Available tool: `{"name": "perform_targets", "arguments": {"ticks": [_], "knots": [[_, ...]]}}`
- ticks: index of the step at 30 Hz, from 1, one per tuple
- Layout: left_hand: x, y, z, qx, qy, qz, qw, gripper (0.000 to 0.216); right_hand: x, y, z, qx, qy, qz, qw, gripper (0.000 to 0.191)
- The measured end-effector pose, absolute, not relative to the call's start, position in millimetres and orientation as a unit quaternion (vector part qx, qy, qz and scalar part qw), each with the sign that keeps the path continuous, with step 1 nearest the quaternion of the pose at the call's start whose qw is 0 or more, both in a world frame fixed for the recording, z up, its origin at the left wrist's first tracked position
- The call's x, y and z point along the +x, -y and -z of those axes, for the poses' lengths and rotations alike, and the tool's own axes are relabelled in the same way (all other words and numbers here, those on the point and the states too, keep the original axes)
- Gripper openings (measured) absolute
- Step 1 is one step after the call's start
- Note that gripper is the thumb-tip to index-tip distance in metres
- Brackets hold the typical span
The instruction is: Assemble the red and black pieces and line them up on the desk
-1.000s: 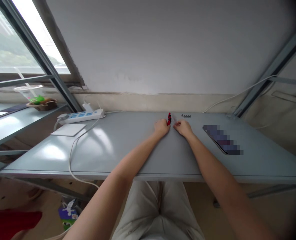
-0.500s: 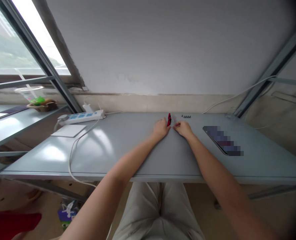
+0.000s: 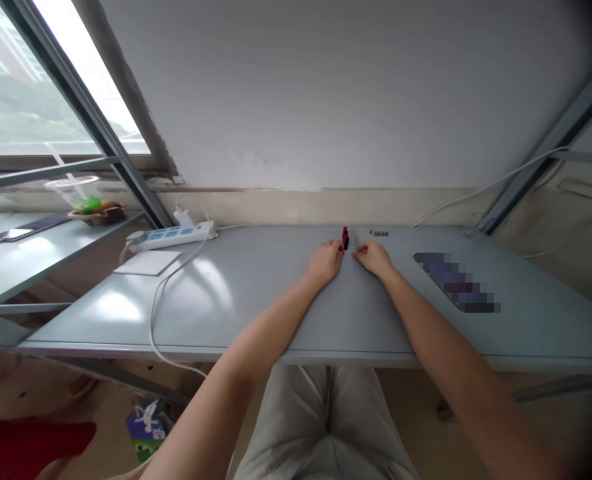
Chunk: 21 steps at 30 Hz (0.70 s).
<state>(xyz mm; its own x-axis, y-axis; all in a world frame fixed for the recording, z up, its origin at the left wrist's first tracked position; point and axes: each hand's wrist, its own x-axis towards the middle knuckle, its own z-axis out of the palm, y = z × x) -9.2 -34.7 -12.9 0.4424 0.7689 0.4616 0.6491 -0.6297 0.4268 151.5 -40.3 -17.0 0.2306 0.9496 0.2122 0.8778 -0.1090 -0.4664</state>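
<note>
My left hand [image 3: 327, 261] rests on the grey desk [image 3: 276, 307], its fingers closed at a small red piece [image 3: 341, 249]. Right beside those fingertips stands a row of small red and black pieces [image 3: 345, 237]. My right hand [image 3: 375, 257] is a little to the right, thumb and fingertips pinched together; what they hold, if anything, is too small to make out. A clear plastic thing [image 3: 355, 238], perhaps a bag, lies between the hands, just beyond the right fingertips. Several tiny dark pieces [image 3: 380, 234] lie in a line behind my right hand.
A phone-like flat device [image 3: 453, 283], its screen blurred out, lies on the right. To the left are a white power strip [image 3: 176, 235], a white flat square [image 3: 147, 263] and a white cable [image 3: 152, 310] hanging over the front edge. Metal posts [image 3: 526, 170] flank the desk.
The view has turned slightly left, so everything sits further right. My left fingers have shifted a little towards me along the red and black pieces. The right hand keeps its pinch.
</note>
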Motion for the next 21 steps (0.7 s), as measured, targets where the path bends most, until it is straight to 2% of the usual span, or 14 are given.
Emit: {"name": "perform_targets", "arguments": {"ticks": [12,21], "knots": [[-14.9,26.5,8.1,0.759,-0.463,-0.404,0.214,0.013,149.6,44.5,13.1,-0.743,0.613,-0.035,0.268,0.016],[-13.4,30.3,-3.0,0.718,-0.451,-0.461,0.262,0.012,145.5,50.5,5.6,-0.731,0.629,-0.009,0.266,0.013]]}}
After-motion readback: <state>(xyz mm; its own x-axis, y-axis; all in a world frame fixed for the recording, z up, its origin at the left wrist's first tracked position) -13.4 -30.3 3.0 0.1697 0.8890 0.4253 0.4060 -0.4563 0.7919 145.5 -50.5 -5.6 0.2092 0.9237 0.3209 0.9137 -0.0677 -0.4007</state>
